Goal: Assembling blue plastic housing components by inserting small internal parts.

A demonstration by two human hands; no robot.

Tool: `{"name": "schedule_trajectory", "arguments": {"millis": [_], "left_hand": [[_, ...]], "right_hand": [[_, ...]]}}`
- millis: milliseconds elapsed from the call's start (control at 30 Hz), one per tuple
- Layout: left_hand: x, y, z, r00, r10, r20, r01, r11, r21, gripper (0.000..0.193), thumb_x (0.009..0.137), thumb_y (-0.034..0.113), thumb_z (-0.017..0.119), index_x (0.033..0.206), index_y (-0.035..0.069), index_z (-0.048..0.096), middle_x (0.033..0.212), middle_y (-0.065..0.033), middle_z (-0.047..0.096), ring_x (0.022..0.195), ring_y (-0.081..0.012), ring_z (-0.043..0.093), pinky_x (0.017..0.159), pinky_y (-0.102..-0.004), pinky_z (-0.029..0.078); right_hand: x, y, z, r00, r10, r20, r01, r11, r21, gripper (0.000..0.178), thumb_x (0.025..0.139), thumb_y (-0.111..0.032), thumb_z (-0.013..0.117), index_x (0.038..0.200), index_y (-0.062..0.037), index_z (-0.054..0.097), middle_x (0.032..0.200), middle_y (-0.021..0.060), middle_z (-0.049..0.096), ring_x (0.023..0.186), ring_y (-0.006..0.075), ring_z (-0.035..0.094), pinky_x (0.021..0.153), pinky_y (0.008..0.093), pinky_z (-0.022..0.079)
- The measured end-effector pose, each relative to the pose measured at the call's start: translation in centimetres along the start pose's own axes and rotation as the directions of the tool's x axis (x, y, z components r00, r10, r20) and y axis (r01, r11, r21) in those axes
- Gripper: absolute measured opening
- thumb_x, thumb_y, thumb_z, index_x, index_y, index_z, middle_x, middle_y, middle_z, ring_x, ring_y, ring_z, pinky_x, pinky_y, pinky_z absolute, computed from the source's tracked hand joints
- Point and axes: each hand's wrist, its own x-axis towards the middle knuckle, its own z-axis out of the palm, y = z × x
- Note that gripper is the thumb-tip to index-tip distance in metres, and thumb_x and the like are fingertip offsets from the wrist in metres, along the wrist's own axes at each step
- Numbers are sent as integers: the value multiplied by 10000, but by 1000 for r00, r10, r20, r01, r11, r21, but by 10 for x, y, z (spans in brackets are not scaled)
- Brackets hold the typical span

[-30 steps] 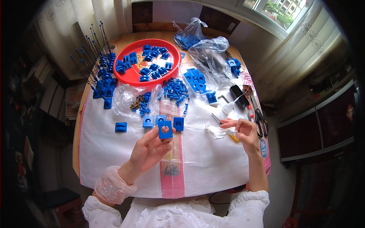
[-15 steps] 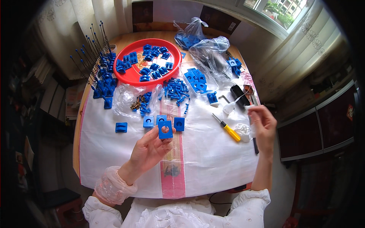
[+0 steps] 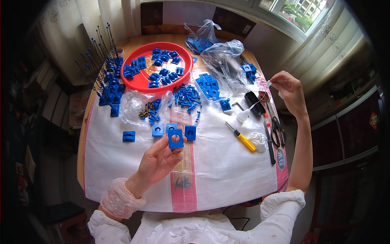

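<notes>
My left hand [image 3: 156,162] pinches a square blue plastic plate [image 3: 175,138] with a round hole, held up above the table. Just behind it lie more blue square pieces: one with a round recess [image 3: 190,133], another [image 3: 157,130], and a third partly hidden by the held plate. A blue piece with a raised bridge [image 3: 128,136] rests farther left. Raised beyond the table's right edge, my right hand [image 3: 289,91] closes its fingertips on a small white scrap [image 3: 268,83], whose kind I cannot make out. Below it is a white rounded thing with a thin tail [image 3: 243,116].
A red tray [image 3: 126,83] holds blue parts at the back. Blue pegs [image 3: 187,97] and a plastic bag [image 3: 133,106] lie before it. Spring-topped blue pieces [image 3: 110,91] crowd the left. On the right are a yellow screwdriver [image 3: 245,142], scissors [image 3: 278,132] and a white crumpled bundle [image 3: 258,141].
My right hand has moved up and away to the right, uncovering the scissors. My left hand keeps the blue plate in nearly the same place.
</notes>
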Motion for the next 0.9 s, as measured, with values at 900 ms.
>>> {"name": "schedule_trajectory", "arguments": {"millis": [900], "left_hand": [[-2, 0, 0, 1000, 1, -6, -1, 1000, 9, 239, 1032, 275, 492, 1121, 88, 613, 1211, -88, 586, 951, -114, 540, 838, -278, 468]], "right_hand": [[6, 11, 12, 996, 71, 56, -71, 997, -3, 35, 891, 61, 614, 920, 43, 624, 953, 84, 607, 931, 156, 661, 828, 276, 520]]}}
